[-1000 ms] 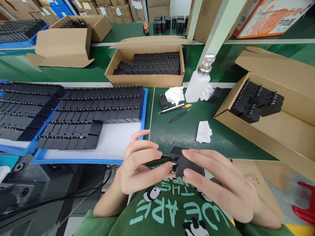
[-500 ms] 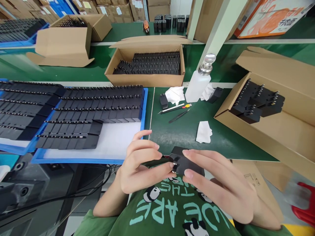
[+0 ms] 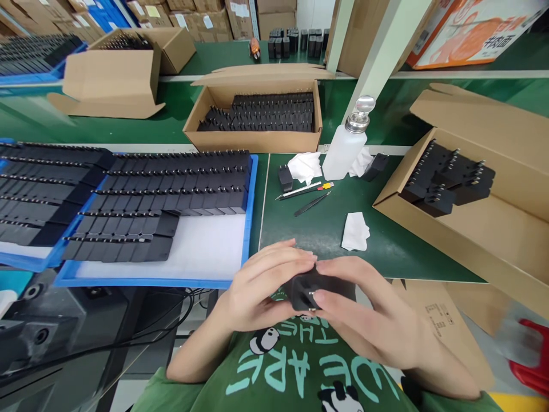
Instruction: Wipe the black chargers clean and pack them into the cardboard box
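Black boxy part (image 3: 301,288), small metal tabs (image 3: 313,309) on its near side; held between both hands (image 3: 255,292), partly covered

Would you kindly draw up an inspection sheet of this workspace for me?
Surface: green tabletop, with a blue-rimmed tray at its left and an open carton at its right.
Things in work: one black block with metal contacts, held; rows of black blocks in the tray; more black parts in the carton.
Clutter: tweezers, white bottle, crumpled tissue, flat tissue.
Hands: left hand and right hand both grasp the held block.
Cables: black cables below the tray, beside machinery.
Surroundings: stacked cartons behind; red object at lower right.
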Demonstrator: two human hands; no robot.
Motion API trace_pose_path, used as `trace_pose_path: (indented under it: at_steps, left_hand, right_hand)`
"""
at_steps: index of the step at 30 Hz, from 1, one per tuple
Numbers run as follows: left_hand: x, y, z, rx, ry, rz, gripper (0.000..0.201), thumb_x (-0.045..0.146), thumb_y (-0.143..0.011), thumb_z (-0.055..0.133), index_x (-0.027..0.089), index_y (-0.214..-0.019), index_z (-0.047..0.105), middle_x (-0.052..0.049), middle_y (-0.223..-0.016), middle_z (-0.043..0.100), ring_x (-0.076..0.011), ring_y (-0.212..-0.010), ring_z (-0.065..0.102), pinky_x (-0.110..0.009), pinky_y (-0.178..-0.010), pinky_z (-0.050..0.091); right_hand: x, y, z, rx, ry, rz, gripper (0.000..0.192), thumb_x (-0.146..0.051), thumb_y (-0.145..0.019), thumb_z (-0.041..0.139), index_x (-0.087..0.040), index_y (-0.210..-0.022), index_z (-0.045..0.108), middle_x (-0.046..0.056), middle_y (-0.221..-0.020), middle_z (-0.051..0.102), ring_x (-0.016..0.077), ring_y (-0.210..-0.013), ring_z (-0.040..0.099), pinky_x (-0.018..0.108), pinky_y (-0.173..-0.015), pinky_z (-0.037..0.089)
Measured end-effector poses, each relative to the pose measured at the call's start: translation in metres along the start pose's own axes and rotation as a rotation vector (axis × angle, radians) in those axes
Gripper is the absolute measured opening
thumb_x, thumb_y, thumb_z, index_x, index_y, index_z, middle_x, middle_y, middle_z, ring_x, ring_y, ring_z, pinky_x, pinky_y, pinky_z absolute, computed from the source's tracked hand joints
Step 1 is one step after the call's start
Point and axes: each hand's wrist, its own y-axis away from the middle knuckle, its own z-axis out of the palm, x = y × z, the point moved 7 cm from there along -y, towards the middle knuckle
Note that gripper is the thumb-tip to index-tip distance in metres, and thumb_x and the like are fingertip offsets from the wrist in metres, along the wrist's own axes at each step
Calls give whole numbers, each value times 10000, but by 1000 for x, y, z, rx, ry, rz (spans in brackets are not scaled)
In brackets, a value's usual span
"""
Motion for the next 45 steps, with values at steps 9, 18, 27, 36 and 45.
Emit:
trace_pose_path:
  at_steps: [9,18,27,36,45]
  left_hand:
    - [1,1,0,-59,35,-39,458,290,-903,678,36,-1268,567,-184,-1079,680,-220,-1019,677,-326,-868,608]
    - [2,-1,1,-82,128,7,451,254,-909,665,52,-1296,553,-176,-1070,689,-214,-983,677,-317,-846,610]
    - [1,-3,4,-95,144,3,404,252,-895,684,41,-1223,580,-174,-1019,691,-209,-942,671,-312,-831,603]
    - [2,-6,4,-93,128,-8,399,273,-913,661,92,-1256,562,-149,-1006,697,-202,-928,683,-303,-808,610]
    - [0,-5,8,-102,156,-9,395,286,-879,705,47,-1175,599,-152,-969,692,-193,-901,663,-284,-809,588]
  right_hand:
    - [2,-5,5,-112,33,6,169,-119,-961,498,-156,-1068,623,95,-1012,608,164,-931,597,238,-728,543]
    - [7,6,14,-228,63,-53,248,-102,-899,579,-234,-1107,607,41,-942,560,137,-769,460,263,-639,408]
    - [8,5,14,-252,-8,-60,251,-78,-905,541,-211,-1116,566,59,-989,513,152,-796,428,269,-651,413]
    - [6,3,11,-231,-10,-85,250,-80,-922,498,-182,-1139,572,81,-1031,503,152,-802,437,265,-650,426]
    - [5,0,9,-320,-1,-50,210,-67,-954,440,-168,-1111,537,71,-984,482,145,-793,396,233,-619,429]
